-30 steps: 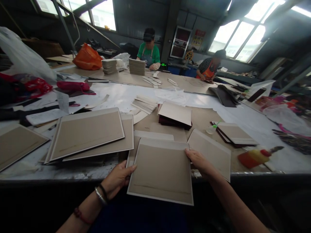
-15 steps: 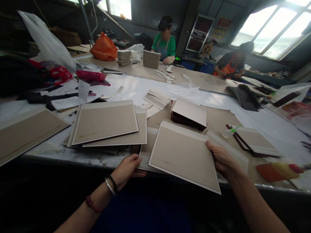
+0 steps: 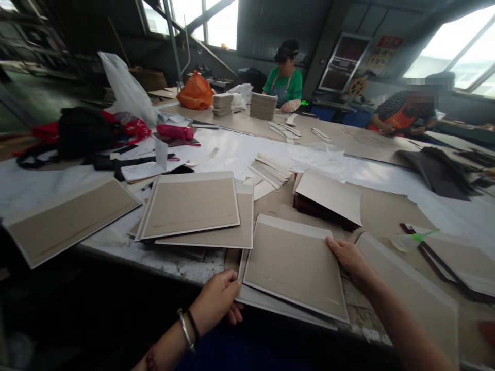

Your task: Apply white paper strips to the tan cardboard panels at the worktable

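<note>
My right hand (image 3: 350,260) pinches the right edge of a beige cardboard panel (image 3: 294,273) with pale borders. Beneath it, a second cardboard panel (image 3: 278,305) shows along the left and front, partly hidden. My left hand (image 3: 223,293) is closed on the left edge of that lower panel, thumb on top and fingers curled below. Left of my hands, more bordered panels lie in an overlapping stack (image 3: 193,203). Under my right forearm rests another pale-edged panel (image 3: 415,293).
A single panel (image 3: 73,219) overhangs the table's front edge at left. Behind my hands are a dark-red-edged stack (image 3: 328,193) and paper strips (image 3: 273,170). More boards (image 3: 460,257) lie at right. Two people (image 3: 284,80) work across the table, near an orange bag (image 3: 196,91).
The view has swung left, shifting the table rightward in the picture. The upper panel now lies flatter and squarer over the lower one, with both hands still at the panels.
</note>
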